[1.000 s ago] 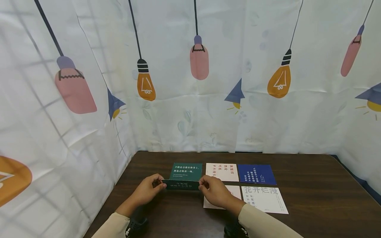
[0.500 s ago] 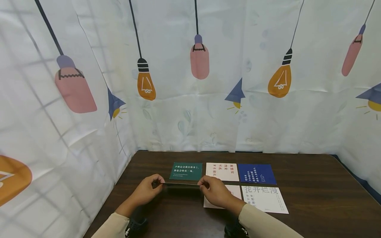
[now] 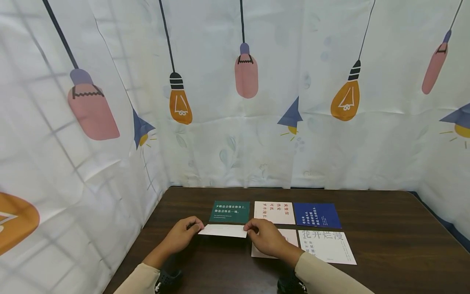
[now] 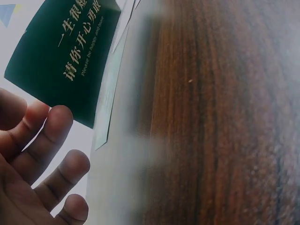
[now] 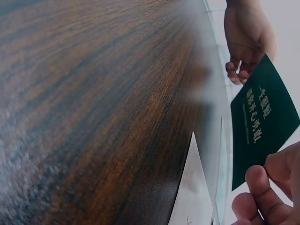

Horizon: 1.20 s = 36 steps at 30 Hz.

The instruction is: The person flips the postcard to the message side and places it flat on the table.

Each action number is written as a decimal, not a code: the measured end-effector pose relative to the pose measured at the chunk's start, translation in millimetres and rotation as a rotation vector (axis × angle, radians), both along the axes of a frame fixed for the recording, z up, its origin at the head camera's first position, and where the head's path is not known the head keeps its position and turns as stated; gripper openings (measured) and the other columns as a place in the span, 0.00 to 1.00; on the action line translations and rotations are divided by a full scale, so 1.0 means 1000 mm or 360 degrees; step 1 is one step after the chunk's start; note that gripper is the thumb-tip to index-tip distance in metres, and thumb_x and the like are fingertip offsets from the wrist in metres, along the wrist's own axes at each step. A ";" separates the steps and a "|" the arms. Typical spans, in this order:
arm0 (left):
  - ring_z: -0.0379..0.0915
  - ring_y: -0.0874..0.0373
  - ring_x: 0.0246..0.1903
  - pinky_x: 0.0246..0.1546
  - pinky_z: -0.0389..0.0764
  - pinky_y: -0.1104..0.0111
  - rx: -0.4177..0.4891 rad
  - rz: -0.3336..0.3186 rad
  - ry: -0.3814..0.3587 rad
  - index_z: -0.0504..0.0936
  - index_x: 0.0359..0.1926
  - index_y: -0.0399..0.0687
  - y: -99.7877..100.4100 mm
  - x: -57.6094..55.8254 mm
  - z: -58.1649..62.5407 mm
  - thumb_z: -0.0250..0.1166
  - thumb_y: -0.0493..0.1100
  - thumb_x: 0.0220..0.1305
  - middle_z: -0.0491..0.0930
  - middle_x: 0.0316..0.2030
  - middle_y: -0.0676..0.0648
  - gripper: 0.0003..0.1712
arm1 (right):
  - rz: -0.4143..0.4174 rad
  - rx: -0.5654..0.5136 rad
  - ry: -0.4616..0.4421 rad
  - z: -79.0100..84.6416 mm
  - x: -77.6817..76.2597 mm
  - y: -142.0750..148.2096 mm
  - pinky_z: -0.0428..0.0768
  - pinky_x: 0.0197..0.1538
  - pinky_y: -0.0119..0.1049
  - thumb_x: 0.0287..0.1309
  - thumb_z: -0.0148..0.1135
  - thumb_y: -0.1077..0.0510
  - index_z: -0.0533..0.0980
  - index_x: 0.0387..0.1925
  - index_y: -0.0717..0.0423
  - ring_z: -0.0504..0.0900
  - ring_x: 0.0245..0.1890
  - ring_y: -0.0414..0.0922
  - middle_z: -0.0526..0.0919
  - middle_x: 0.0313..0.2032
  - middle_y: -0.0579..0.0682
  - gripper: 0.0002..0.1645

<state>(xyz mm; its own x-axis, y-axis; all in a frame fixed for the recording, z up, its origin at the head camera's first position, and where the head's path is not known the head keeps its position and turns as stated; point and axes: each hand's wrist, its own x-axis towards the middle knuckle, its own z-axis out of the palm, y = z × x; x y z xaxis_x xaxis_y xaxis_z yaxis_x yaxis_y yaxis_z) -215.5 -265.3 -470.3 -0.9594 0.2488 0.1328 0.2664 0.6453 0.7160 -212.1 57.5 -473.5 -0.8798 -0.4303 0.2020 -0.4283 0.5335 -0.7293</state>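
Rotated from edge-on half a second ago, the held card (image 3: 222,230) now shows its white face upward, its green face turned underneath. Fingers of the left hand (image 3: 183,234) and right hand (image 3: 268,237) pinch its left and right ends above the table (image 3: 396,232), on the near side of the flat green card (image 3: 229,214).

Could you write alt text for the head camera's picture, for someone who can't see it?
A left hand and right hand hold opposite ends of a white-faced card above a dark table. On it lie a green card, a blue card and three pale cards; behind hangs lamp-patterned cloth.
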 end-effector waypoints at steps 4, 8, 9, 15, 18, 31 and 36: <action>0.74 0.59 0.38 0.42 0.75 0.60 -0.0015 -0.0030 0.0005 0.83 0.40 0.50 -0.001 0.001 -0.001 0.60 0.48 0.77 0.80 0.37 0.57 0.10 | 0.0002 0.0001 0.0008 -0.001 -0.001 0.000 0.75 0.38 0.38 0.70 0.56 0.62 0.84 0.43 0.51 0.75 0.33 0.38 0.84 0.40 0.41 0.10; 0.73 0.59 0.35 0.38 0.76 0.63 -0.0021 -0.0054 0.0009 0.83 0.42 0.49 -0.001 0.001 -0.002 0.62 0.47 0.75 0.80 0.37 0.56 0.08 | 0.0013 -0.0002 -0.0004 -0.003 -0.001 0.000 0.74 0.37 0.38 0.71 0.56 0.61 0.84 0.43 0.51 0.75 0.30 0.38 0.83 0.38 0.40 0.11; 0.73 0.59 0.34 0.37 0.76 0.63 -0.0012 -0.0059 0.0009 0.83 0.43 0.49 -0.001 0.001 -0.003 0.63 0.46 0.74 0.80 0.37 0.56 0.07 | 0.0015 0.0000 -0.0017 -0.003 -0.002 0.000 0.75 0.37 0.38 0.71 0.56 0.60 0.84 0.43 0.51 0.75 0.31 0.37 0.83 0.38 0.39 0.10; 0.74 0.58 0.35 0.36 0.77 0.66 0.0010 -0.0108 0.0013 0.85 0.47 0.48 0.000 -0.001 -0.004 0.65 0.41 0.72 0.83 0.42 0.53 0.06 | 0.0056 0.0009 -0.0074 -0.003 -0.002 -0.001 0.78 0.43 0.40 0.69 0.62 0.56 0.84 0.44 0.52 0.78 0.37 0.37 0.83 0.37 0.37 0.08; 0.75 0.59 0.36 0.36 0.77 0.66 0.0011 -0.0141 0.0006 0.85 0.47 0.47 -0.001 0.000 -0.005 0.65 0.41 0.72 0.83 0.42 0.52 0.07 | 0.0073 0.0026 -0.0093 -0.003 -0.002 -0.002 0.78 0.40 0.38 0.67 0.65 0.56 0.84 0.45 0.53 0.77 0.35 0.37 0.82 0.34 0.36 0.09; 0.75 0.60 0.34 0.35 0.78 0.67 0.0003 -0.0181 -0.0022 0.85 0.46 0.46 -0.003 -0.003 -0.014 0.67 0.41 0.69 0.81 0.36 0.54 0.07 | 0.0087 0.0106 -0.0127 -0.008 -0.001 -0.004 0.74 0.31 0.34 0.59 0.72 0.58 0.84 0.43 0.53 0.73 0.27 0.36 0.78 0.28 0.36 0.10; 0.75 0.62 0.33 0.35 0.78 0.67 -0.0054 -0.0168 0.0001 0.85 0.43 0.47 -0.002 -0.003 -0.015 0.69 0.41 0.67 0.81 0.34 0.56 0.06 | 0.0096 0.0144 -0.0065 -0.012 -0.003 -0.004 0.74 0.32 0.33 0.58 0.73 0.58 0.84 0.41 0.52 0.73 0.28 0.35 0.77 0.27 0.35 0.09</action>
<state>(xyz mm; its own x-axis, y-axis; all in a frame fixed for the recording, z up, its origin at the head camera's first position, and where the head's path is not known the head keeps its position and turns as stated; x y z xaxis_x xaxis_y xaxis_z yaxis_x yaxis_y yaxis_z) -218.4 -267.4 -485.5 -0.9276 0.3528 0.1232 0.3346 0.6373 0.6942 -215.0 53.8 -485.6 -0.8584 -0.4977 0.1243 -0.4326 0.5722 -0.6967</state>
